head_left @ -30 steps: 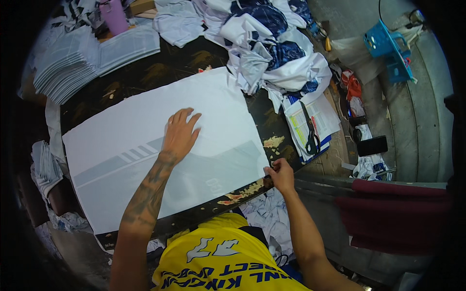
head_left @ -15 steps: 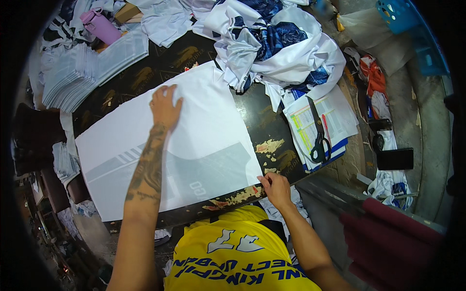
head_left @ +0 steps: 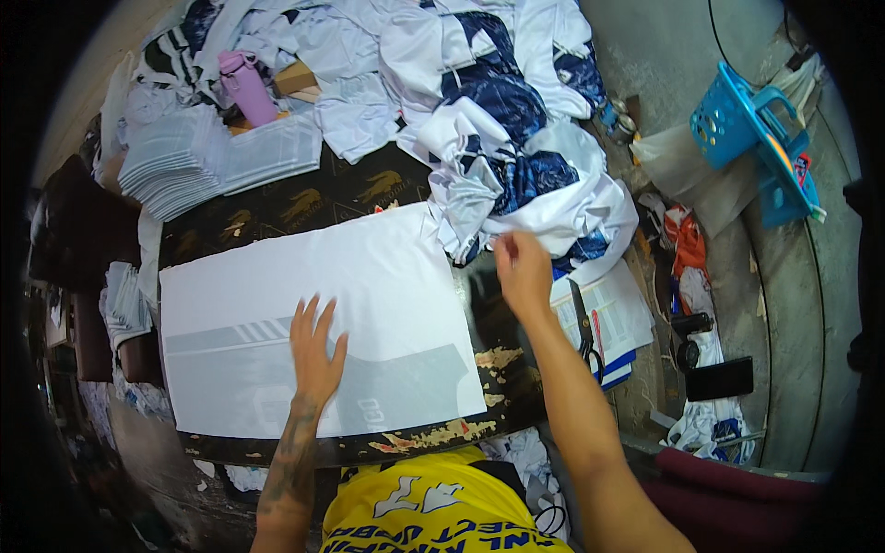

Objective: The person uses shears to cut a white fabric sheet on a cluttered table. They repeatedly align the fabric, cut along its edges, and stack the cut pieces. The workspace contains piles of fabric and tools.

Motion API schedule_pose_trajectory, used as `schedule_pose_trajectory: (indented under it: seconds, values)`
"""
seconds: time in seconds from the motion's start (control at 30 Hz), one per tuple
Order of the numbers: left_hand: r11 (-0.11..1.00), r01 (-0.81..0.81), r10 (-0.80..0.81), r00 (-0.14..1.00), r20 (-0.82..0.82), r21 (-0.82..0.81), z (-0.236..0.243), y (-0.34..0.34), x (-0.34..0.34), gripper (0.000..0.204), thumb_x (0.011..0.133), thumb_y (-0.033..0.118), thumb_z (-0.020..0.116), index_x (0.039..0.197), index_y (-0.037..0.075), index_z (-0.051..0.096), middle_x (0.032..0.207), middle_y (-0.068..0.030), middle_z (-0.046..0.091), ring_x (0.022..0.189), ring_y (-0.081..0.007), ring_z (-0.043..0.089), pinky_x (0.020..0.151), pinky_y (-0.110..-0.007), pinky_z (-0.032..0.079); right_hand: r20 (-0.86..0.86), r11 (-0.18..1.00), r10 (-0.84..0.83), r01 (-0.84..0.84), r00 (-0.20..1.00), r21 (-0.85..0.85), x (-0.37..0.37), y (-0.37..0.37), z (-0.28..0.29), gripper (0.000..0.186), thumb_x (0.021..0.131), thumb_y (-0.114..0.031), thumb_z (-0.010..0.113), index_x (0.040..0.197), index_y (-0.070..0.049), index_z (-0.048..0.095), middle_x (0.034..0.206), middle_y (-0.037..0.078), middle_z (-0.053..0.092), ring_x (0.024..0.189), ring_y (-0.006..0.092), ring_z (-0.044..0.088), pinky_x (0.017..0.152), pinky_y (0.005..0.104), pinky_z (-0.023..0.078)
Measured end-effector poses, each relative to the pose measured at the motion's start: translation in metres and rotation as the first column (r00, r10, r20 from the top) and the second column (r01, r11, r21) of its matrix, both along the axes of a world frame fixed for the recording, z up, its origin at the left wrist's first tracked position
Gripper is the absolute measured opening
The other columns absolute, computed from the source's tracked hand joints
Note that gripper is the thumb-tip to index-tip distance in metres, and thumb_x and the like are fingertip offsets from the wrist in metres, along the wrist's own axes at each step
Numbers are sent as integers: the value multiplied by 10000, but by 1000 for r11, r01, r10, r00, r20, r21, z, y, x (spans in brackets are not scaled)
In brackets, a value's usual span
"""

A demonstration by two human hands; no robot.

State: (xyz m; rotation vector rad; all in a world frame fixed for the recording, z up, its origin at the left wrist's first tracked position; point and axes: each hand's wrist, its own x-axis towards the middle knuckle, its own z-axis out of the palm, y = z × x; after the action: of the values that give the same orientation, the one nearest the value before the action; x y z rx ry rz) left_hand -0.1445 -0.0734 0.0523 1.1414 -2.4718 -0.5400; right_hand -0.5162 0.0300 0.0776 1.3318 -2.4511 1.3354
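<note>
I have the left hand (head_left: 318,355) resting on a thin white sheet (head_left: 286,267), its grip open with the fingers spread; the sheet lies on the counter near the yellow shirt (head_left: 442,525), smooth and matte, though I can't tell whether it is paper or cloth. A pale grey printed shape (head_left: 410,378) with slanted stripes fills its nearer half. My right hand (head_left: 524,272) is at the crumpled heap of fabric (head_left: 595,207), white and glossy navy, its fingers curled; I can't tell from here whether that grip has any cloth in it. The counter (head_left: 304,198) is dark with a patterned top, worn to ragged tan patches along its near edge, and grey concrete (head_left: 793,323) shows at the right. Upper left I have a stack of folded pale pieces (head_left: 171,166) and a lilac bottle (head_left: 247,90). The fabric heap crowds the sheet's far right corner, and my right forearm runs beside black scissors (head_left: 584,324) on loose papers (head_left: 622,309). Farther right are a blue perforated basket (head_left: 724,115) and a dark flat device (head_left: 719,379).
</note>
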Motion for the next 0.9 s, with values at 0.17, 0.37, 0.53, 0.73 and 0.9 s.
schedule_pose_trajectory:
  seconds: [0.17, 0.37, 0.53, 0.73, 0.9]
  values:
    - [987, -101, 107, 994, -38, 122, 7, 57, 98, 563, 972, 108, 683, 1515, 44, 546, 1576, -209, 483, 1486, -447, 410, 1227, -552, 338, -306, 973, 61, 13, 950, 232, -74, -115, 3, 275, 959, -197, 736, 1194, -58, 708, 1267, 232, 635, 1061, 452, 700, 918, 530, 582]
    - [971, -148, 183, 965, -187, 186, 26, 72, 137, 534, 958, 77, 684, 1475, 26, 561, 1467, -209, 551, 1367, -416, 524, 1169, -490, 417, -321, 979, -21, 84, 947, 185, -62, -156, 112, 197, 1040, -236, 614, 1114, -56, 639, 1107, 252, 684, 1103, 485, 663, 893, 588, 536]
    - [925, 1, 188, 867, -461, 379, 84, 18, 119, 492, 971, 70, 694, 1445, 14, 572, 1401, -187, 610, 1332, -338, 598, 1137, -435, 465, -187, 763, 80, -181, 979, -620, 8, -125, 319, 178, 1072, -204, 663, 1093, -29, 636, 808, 30, 598, 757, 163, 583, 719, 347, 508]
    - [878, 430, -376, 351, -858, -208, 272, -13, -16, 1258, 814, 361, 959, 1712, 19, 147, 1655, -267, 371, 1575, -380, 318, 1287, -477, 261, -427, 568, 491, -651, 759, -504, 199, -34, 476, 354, 1011, -143, 721, 1327, 9, 669, 1146, 93, 773, 963, 172, 741, 885, 321, 593]
    - [843, 481, -378, 211, -901, -241, 439, -6, -16, 303, 1071, 271, 575, 1170, 10, 692, 1173, -227, 735, 1029, -302, 729, 879, -461, 548, -623, 803, 213, -498, 753, -328, 250, 67, 546, 231, 1005, -202, 709, 1126, -8, 739, 995, 65, 779, 849, 148, 718, 786, 283, 578]
